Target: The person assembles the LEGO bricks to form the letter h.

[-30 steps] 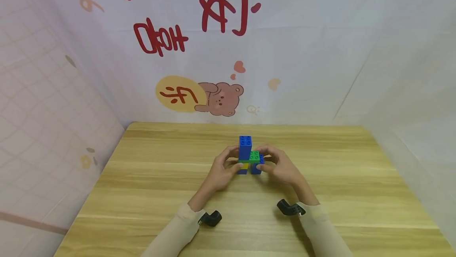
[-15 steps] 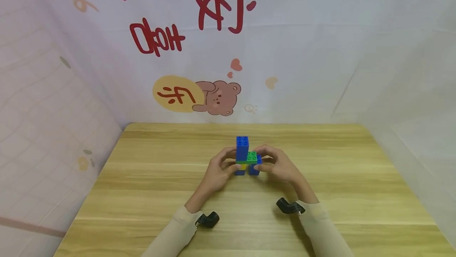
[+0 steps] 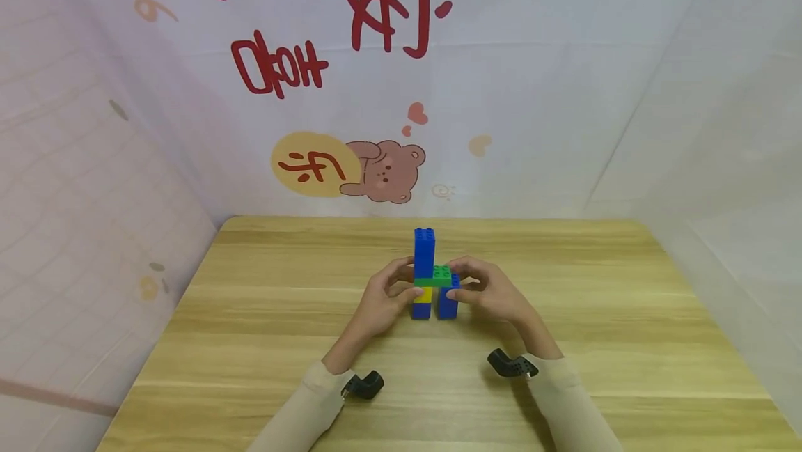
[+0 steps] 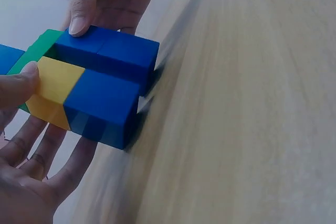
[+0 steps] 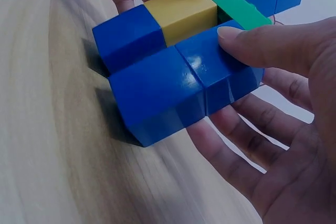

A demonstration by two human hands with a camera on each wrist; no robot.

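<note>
A small structure of toy building bricks is held between both hands. A green plate (image 3: 442,274) bridges its two legs, and a blue tower (image 3: 424,257) rises from the plate's left end. The left leg has a yellow brick (image 5: 181,17) over a blue brick (image 4: 105,106); the right leg is two blue bricks (image 5: 157,93). My left hand (image 3: 390,301) grips the left leg, thumb on the yellow brick and fingers behind. Pinching the right leg's upper blue brick, my right hand (image 3: 495,292) has its thumb in front. In the wrist views, dark shadows lie by the legs' lower ends.
The wooden table (image 3: 282,271) spreads around the hands. Behind it stands a white printed backdrop (image 3: 532,90) with red characters and a bear, and pale cloth hangs at both sides. Each sleeve cuff carries a black wrist mount, the left (image 3: 365,385) and the right (image 3: 510,363).
The brick structure has tilted in the hands: its legs now reach lower in the head view and its blue tower higher, showing more of the front. Both hands keep their hold.
</note>
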